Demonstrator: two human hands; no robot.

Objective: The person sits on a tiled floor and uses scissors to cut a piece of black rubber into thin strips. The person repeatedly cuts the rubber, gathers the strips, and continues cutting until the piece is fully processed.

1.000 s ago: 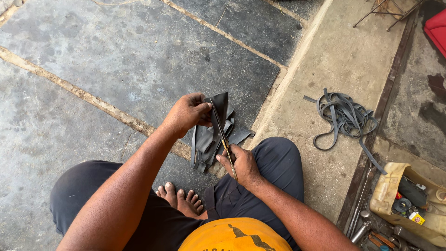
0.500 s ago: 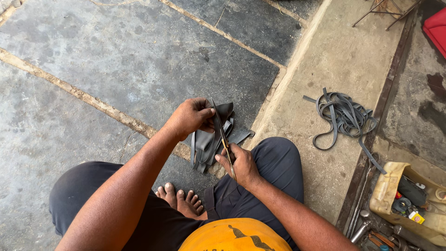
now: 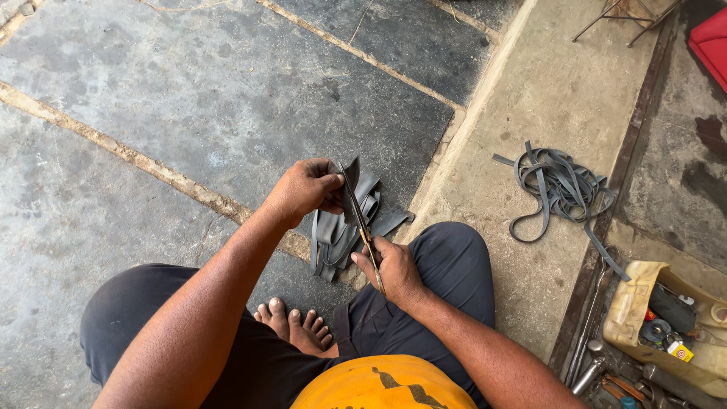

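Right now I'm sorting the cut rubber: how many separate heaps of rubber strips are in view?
2. One dark heap hangs and lies under the left hand, by the scissors in the right hand. One grey tangle lies on the concrete ledge.

Open room is offered ahead and to the left of the hands by the dark stone slabs, which are crossed only by flat mortar seams. The space between the left hand and right hand is taken up by the scissors and the black rubber piece, with the raised knee close behind. To the right, passage is narrowed by the pile of rubber strips, the yellowed container and the tools lying beside it.
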